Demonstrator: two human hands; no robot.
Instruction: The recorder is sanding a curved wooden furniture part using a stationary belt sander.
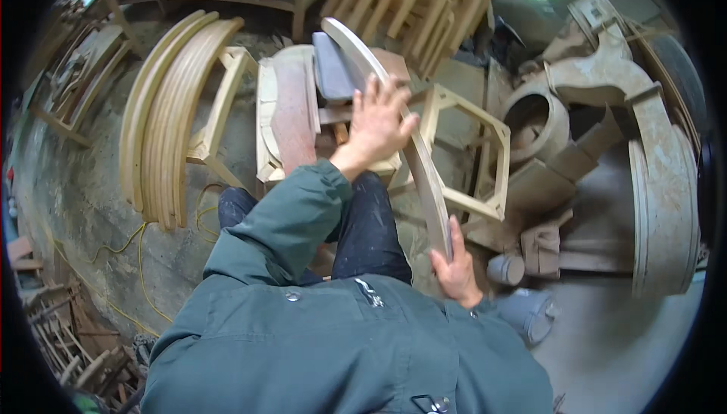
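Note:
A long curved wooden slat (424, 168) stretches from the far middle toward my right side. My left hand (376, 122) lies on its upper half with fingers spread, the thumb across the wood. Down at the near end, my right hand (457, 266) grips the slat, thumb on one side and fingers on the other. Left of the slat's far end is a grey-blue flat block (333, 70). It rests on a low wooden work stand (291, 111) with a worn reddish top, just beyond my knees.
Several curved wooden pieces (170, 111) stand stacked at the left on a wooden frame (221, 107). Another angular frame (500, 164) sits right of the slat. Farther right are a dusty round housing (556, 122) and a grey bucket (530, 314). A yellow cord (144, 270) crosses the floor.

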